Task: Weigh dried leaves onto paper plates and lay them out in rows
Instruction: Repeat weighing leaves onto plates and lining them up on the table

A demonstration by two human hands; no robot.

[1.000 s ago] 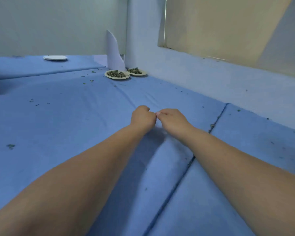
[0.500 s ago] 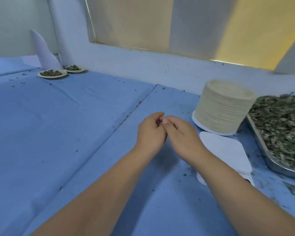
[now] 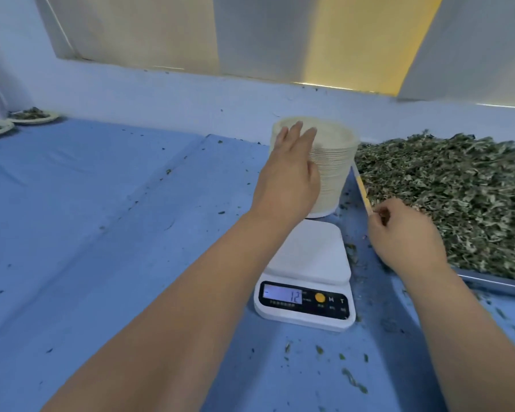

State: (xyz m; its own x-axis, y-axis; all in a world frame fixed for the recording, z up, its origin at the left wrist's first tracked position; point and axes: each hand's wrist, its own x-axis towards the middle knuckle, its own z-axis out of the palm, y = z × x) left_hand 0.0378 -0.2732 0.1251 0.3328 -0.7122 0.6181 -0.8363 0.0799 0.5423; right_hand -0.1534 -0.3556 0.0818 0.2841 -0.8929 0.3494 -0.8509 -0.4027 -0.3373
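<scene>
A white scale sat nearest on the blue counter, display lit. Beyond it, the right hand curled over the tray rim beside the dried leaves; whether it pinched any, I couldn't tell. The left hand pressed straight, spread fingers against the stack of paper plates. Two filled plates sat far left.

The hands, joined at the fingertips half a second ago, have parted. The left hand has gone to the stack of paper plates at 12 o'clock from the scale, fingers straight against its top and side. The right hand has gone to 2 o'clock, fingers curled at the tray of dried leaves; any hold cannot be told. The scale's display has come into view.
</scene>
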